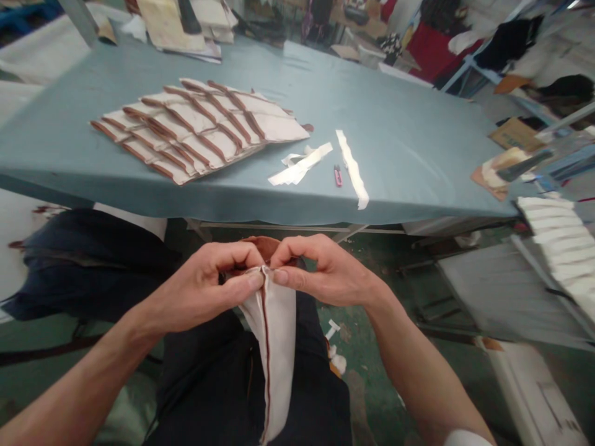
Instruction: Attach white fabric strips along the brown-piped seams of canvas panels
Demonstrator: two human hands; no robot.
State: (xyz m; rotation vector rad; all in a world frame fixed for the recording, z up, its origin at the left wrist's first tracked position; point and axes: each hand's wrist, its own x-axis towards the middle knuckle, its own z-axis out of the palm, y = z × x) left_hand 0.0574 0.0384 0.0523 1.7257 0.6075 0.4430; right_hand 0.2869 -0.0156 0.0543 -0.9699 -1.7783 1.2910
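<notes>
Two hands — left hand (pixel 218 279) and right hand (pixel 320 272) — pinch tight on the top edge of the piped fabric piece (pixel 274 328). Uneven pull could skew its fold; stacked pieces (pixel 199 127) lie at eleven o'clock.

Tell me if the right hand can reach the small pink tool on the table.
Probably yes: the pink tool lies uncovered near the front edge of the table, just ahead of the right hand, but that hand is busy pinching the cream piece.
</notes>
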